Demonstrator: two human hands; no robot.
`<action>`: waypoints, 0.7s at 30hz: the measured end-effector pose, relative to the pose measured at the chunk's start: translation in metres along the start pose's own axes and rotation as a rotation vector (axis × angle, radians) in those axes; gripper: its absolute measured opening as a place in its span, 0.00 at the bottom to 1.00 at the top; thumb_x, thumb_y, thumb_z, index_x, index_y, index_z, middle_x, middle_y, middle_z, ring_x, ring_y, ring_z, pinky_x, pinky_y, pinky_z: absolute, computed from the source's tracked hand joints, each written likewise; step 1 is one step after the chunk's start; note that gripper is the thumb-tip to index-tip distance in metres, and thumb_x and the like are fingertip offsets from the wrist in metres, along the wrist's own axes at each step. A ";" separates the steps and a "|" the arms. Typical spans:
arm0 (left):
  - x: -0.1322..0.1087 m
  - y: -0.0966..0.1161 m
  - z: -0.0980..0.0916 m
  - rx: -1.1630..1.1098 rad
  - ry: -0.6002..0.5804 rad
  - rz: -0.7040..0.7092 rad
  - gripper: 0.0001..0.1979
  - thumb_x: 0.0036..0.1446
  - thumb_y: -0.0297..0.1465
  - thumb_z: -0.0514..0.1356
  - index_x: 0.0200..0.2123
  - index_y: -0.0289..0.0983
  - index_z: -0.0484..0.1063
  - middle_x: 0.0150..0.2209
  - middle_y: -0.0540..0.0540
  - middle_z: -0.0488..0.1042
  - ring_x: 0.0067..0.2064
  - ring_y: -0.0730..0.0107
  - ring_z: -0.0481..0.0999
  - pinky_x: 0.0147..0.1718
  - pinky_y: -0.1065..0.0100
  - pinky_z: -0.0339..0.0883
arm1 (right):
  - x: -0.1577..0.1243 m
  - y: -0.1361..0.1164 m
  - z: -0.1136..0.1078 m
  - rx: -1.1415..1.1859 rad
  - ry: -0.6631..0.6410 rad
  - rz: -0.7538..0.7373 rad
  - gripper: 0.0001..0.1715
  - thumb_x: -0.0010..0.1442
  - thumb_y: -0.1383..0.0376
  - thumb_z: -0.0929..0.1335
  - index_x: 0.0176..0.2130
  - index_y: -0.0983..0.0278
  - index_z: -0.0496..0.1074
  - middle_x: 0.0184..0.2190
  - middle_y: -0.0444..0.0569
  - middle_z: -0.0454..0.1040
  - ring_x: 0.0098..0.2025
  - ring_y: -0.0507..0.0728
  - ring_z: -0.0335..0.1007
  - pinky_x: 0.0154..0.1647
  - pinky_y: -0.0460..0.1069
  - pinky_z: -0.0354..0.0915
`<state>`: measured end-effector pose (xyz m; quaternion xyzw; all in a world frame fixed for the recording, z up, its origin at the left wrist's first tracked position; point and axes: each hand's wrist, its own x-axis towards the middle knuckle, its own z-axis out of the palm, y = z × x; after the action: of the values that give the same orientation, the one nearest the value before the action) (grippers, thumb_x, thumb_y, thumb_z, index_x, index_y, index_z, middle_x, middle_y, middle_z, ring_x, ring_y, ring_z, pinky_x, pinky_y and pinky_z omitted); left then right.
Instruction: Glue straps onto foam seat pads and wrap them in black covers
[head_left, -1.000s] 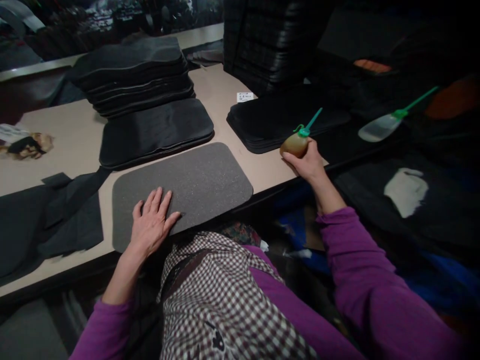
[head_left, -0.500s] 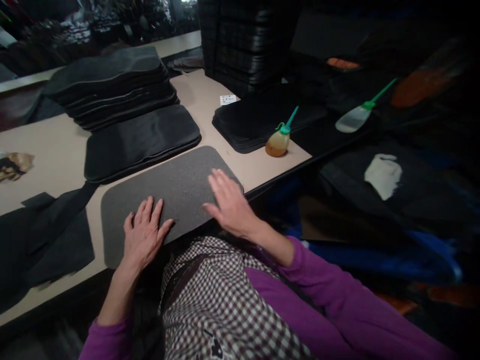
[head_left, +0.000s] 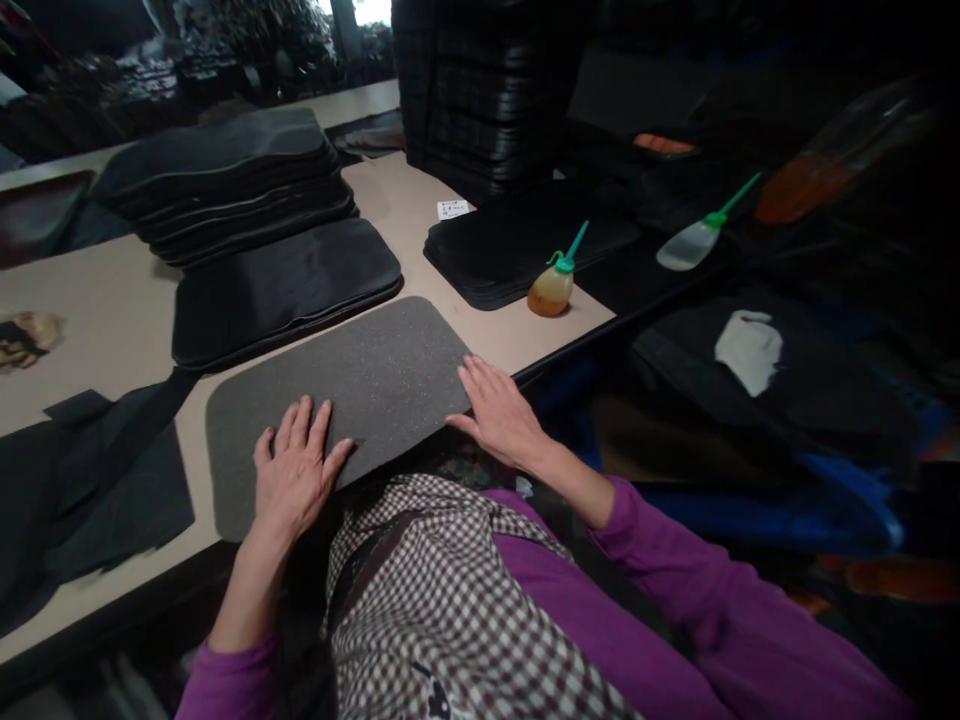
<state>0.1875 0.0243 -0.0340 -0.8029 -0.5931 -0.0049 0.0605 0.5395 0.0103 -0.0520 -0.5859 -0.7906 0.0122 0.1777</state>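
A grey flat panel (head_left: pixel 375 385) with rounded corners lies at the table's front edge, its surface lightly speckled. My left hand (head_left: pixel 296 475) rests on its left part, palm down, fingers spread. At the panel's right end lies my right hand (head_left: pixel 499 415), its fingers stretched along the edge and the thumb apart. Just behind the panel is a low pile of black panels (head_left: pixel 289 290) of like shape. To the right stands a squeeze bottle (head_left: pixel 551 292) with a green nozzle and amber liquid in it.
A taller stack of black panels (head_left: pixel 240 180) rises at the back left, and another dark pile (head_left: pixel 510 240) lies at the right with a paper label (head_left: pixel 452 209) near it. Black cloth pieces (head_left: pixel 120 480) cover the left front. A second bottle (head_left: pixel 690 243) lies farther right.
My right hand has moved right, from over the panel's surface to its right edge. The left hand stays on the panel's left part. The view has shifted slightly.
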 end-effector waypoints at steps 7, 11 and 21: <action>0.000 0.003 0.001 0.021 0.017 0.000 0.35 0.74 0.49 0.43 0.76 0.40 0.55 0.78 0.37 0.49 0.77 0.48 0.52 0.71 0.40 0.50 | 0.069 -0.003 -0.021 -0.013 0.118 -0.015 0.50 0.74 0.40 0.56 0.73 0.77 0.58 0.74 0.72 0.55 0.76 0.75 0.49 0.75 0.70 0.49; 0.001 0.002 0.001 0.025 0.028 -0.006 0.34 0.74 0.50 0.45 0.76 0.41 0.57 0.77 0.37 0.51 0.77 0.49 0.54 0.71 0.40 0.51 | 0.136 -0.042 0.001 -0.014 -0.038 -0.276 0.42 0.75 0.43 0.58 0.71 0.70 0.63 0.74 0.62 0.58 0.76 0.69 0.52 0.74 0.64 0.54; -0.002 0.004 0.000 0.022 0.040 0.007 0.34 0.74 0.50 0.45 0.76 0.41 0.56 0.78 0.37 0.51 0.77 0.48 0.54 0.71 0.40 0.51 | 0.131 0.035 -0.006 -0.116 0.055 0.115 0.32 0.76 0.48 0.58 0.50 0.69 0.78 0.53 0.65 0.79 0.58 0.70 0.74 0.61 0.65 0.67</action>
<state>0.1907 0.0213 -0.0340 -0.8039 -0.5890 -0.0144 0.0811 0.5404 0.1423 -0.0192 -0.6396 -0.7499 -0.0395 0.1644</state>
